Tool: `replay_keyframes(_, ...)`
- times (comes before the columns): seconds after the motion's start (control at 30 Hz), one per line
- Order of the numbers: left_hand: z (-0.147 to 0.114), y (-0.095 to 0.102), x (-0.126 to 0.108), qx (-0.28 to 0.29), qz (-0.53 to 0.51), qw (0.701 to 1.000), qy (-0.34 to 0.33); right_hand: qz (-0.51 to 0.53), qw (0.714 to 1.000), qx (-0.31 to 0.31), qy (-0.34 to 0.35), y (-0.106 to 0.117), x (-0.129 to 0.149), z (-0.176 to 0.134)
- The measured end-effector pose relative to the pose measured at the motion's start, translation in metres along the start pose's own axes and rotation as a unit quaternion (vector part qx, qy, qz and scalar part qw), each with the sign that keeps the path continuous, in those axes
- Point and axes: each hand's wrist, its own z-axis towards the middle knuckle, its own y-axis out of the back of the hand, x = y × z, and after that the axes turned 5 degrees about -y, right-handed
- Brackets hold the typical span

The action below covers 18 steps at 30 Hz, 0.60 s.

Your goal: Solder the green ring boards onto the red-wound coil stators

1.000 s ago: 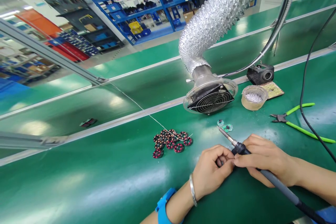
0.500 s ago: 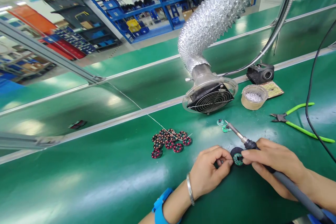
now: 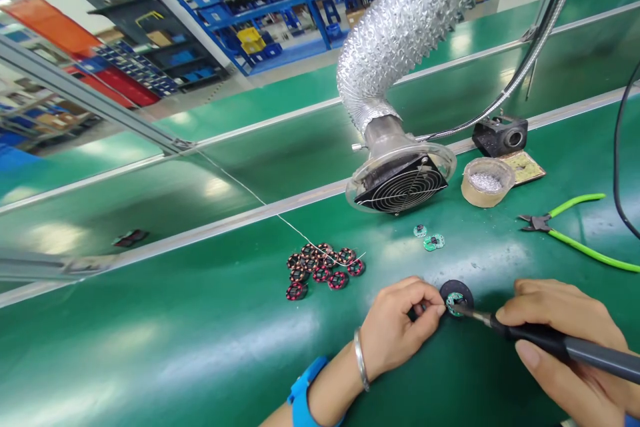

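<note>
My right hand point(image 3: 575, 340) grips a soldering iron point(image 3: 540, 339) by its dark handle. The iron's tip reaches left to a small round green circuit board point(image 3: 454, 302), which lies on a black disc point(image 3: 463, 290). My left hand point(image 3: 405, 320) is at the left edge of the disc, with thumb and forefinger pinched together; whatever lies between the fingertips is too small to make out. Farther back on the bench are a few loose green circuit boards point(image 3: 434, 243). To the left, several copper-and-red wound ring coils point(image 3: 321, 273) lie in a cluster.
Above the bench hangs a fume extractor hood point(image 3: 403, 183) on a silver duct point(image 3: 380, 53). At the right are a round tub of metal shavings point(image 3: 486, 183), a yellowish sponge tray point(image 3: 525, 167), a black iron holder point(image 3: 500, 137) and green-handled cutters point(image 3: 565, 223). Solder wire point(image 3: 295, 230) trails over the coils.
My right hand has drawn back to the right, and the soldering iron has swung down so its tip is at the circuit board. My left hand has stayed nearly still.
</note>
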Motion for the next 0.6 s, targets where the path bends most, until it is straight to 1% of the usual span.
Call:
replay_keyframes(0.17, 0.001, 0.000, -0.001, -0.001, 0.003, 1.000, -0.004, 0.005, 0.998, -0.055, -0.014, -0.009, 0.001, -0.001)
replay_keyframes(0.37, 0.000, 0.000, 0.000, 0.005, 0.006, 1.000, -0.009, 0.009, 0.996, -0.079, -0.028, -0.013, 0.004, -0.001)
replay_keyframes(0.5, 0.000, 0.001, -0.001, 0.009, 0.005, 1.000, -0.011, 0.009, 0.997, -0.076, -0.016, -0.015, 0.004, -0.001)
replay_keyframes(0.6, 0.000, 0.001, -0.002, 0.017, 0.003, 1.000, -0.015, 0.009, 0.995, -0.093, -0.022, -0.017, 0.004, -0.001)
